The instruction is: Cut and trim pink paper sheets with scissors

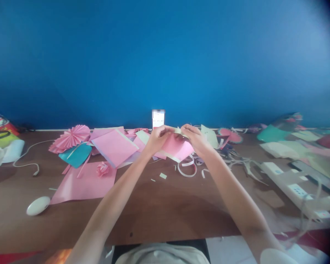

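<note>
My left hand [160, 137] and my right hand [194, 136] are raised close together over the far half of the table. Between them hangs a sheet of pink paper [178, 147] with a pale edge along its bottom. The fingers of both hands are closed at its upper edge, where a narrow pale yellow strip [178, 130] shows between the fingertips. Whether that strip is part of the sheet I cannot tell. Just behind my left hand a lit phone [158, 118] stands upright against the blue wall.
On the left lie pink sheets [115, 147], a folded pink fan [76, 136], a pink paper flower [102, 169] and a white computer mouse [38, 206]. Curled paper strips [191, 171] and small scraps [163, 176] lie below my hands. A white power strip [294, 189] is at the right.
</note>
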`<state>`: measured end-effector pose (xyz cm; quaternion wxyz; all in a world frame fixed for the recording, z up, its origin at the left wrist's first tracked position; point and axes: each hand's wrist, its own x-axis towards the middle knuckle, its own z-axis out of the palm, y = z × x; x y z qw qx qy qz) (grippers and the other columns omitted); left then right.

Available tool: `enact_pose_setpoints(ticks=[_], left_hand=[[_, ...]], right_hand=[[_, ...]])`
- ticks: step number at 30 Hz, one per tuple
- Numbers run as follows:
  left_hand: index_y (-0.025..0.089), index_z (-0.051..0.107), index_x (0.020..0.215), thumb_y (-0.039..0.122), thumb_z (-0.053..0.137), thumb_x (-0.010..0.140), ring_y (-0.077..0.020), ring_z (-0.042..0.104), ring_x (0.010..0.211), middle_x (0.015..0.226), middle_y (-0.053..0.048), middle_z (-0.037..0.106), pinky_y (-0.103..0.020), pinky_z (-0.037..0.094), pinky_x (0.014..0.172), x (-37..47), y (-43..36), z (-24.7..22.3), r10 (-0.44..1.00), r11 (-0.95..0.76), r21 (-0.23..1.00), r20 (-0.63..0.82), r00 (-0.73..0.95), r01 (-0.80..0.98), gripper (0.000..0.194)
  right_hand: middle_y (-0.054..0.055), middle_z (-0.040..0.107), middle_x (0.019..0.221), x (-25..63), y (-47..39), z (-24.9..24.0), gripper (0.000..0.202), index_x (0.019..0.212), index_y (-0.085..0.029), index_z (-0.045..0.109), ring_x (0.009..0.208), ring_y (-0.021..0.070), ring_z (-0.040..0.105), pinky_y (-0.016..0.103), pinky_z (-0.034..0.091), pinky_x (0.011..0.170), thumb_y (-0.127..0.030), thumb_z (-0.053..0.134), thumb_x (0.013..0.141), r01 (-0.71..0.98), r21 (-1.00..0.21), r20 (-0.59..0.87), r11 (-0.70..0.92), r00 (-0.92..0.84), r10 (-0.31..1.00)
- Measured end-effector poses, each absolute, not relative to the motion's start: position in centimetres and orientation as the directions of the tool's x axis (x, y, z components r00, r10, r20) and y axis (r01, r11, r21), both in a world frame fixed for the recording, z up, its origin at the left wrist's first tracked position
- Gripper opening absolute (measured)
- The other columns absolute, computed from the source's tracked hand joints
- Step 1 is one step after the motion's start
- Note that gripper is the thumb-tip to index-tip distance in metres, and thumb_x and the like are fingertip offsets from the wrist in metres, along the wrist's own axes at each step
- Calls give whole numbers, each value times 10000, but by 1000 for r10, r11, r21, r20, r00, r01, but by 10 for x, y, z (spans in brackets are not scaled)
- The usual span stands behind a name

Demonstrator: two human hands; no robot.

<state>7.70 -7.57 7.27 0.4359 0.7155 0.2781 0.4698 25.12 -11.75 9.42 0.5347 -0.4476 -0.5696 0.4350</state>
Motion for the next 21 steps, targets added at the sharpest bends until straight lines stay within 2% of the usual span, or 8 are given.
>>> enact_pose_setpoints(ticks=[6,12,21], left_hand=[[175,657,1064,253,555,863,-188,633,966,1091,-90,689,-303,475,806,76,-72,73,787,-509,860,443,429,45,238],[172,658,1088,232,580,841,-190,638,990,1121,-88,689,-327,486,866,78,-70,68,781,-536,842,467,415,61,266],[182,646,1132,135,514,839,-189,628,1032,1184,-78,671,-333,492,896,75,-74,72,772,-592,786,492,402,177,325]], right_hand=[[-1,608,709,250,-120,97,260,756,-204,558,674,143,575,274,451,649,-449,637,797,67,-971,231,230,0,973],[-11,619,688,251,-122,101,250,787,-225,566,629,139,586,291,485,676,-452,671,785,-43,-982,182,184,31,983],[-35,514,668,254,-127,108,308,765,-216,527,604,112,549,232,400,538,-497,650,795,24,-981,190,190,-15,982]])
